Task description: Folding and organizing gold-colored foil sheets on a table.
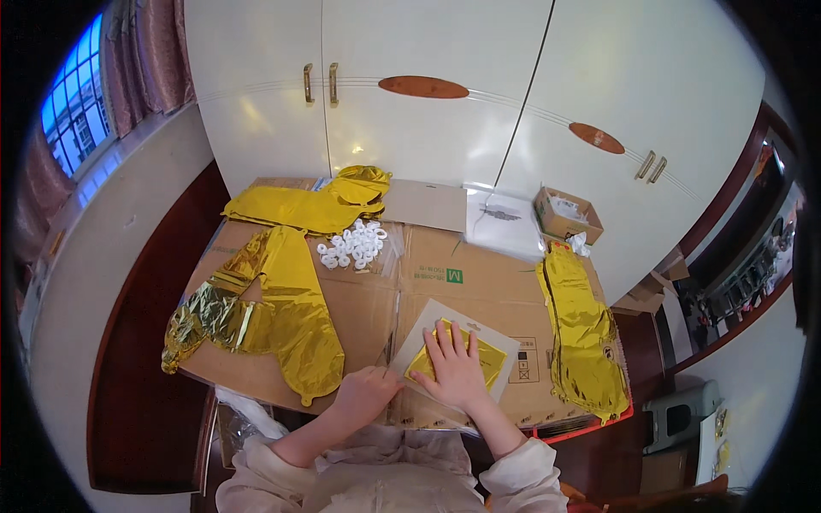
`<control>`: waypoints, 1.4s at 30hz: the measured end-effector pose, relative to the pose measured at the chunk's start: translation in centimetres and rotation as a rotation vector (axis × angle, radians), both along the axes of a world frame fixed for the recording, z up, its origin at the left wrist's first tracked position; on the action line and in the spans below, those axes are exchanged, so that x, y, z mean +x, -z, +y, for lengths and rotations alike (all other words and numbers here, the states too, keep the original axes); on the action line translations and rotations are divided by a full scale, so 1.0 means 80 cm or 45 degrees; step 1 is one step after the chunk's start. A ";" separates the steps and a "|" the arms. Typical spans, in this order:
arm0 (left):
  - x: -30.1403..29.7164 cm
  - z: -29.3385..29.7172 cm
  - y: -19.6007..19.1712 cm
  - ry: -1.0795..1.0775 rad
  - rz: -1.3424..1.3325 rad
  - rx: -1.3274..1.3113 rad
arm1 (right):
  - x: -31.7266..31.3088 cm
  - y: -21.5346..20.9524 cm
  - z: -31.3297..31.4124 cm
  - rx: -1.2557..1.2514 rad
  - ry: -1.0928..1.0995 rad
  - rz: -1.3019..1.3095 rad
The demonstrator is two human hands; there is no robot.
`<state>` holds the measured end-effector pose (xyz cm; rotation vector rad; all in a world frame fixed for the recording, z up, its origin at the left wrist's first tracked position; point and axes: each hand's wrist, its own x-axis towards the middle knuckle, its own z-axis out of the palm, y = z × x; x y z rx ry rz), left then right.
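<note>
A flat packet (499,345) lies tilted on the cardboard in front of me: a grey card with a hanging slot and a folded gold foil piece (489,366) on it. My right hand (453,372) lies flat over the foil, fingers spread. My left hand (368,398) is closed at the packet's left corner, fingertips pinching its edge; the exact grip is partly hidden. To the left lies a large gold foil balloon (295,312), deflated, its crinkled arm bent outward. Behind it is a stack of flat gold foil balloons (282,207).
A pile of small white rings (352,245) sits behind the middle. Along the back lie a grey card (423,205) and clear plastic bags (500,221), beside a small open carton (571,214). More gold foil balloons (581,329) line the right edge. White cabinets (428,43) stand behind.
</note>
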<state>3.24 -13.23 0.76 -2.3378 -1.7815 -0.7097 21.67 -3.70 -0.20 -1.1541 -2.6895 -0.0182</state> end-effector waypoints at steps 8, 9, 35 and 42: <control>-0.002 0.003 -0.010 0.031 0.085 0.153 | 0.002 -0.007 -0.001 -0.031 -0.101 -0.035; -0.004 0.003 -0.010 0.085 0.118 0.164 | 0.003 -0.008 -0.001 -0.026 -0.124 -0.039; -0.009 -0.023 -0.004 0.320 -0.259 -0.166 | 0.005 -0.006 -0.101 -0.341 -0.219 0.550; -0.009 -0.024 -0.006 0.327 -0.222 -0.154 | -0.008 -0.007 -0.109 -0.294 -0.082 0.319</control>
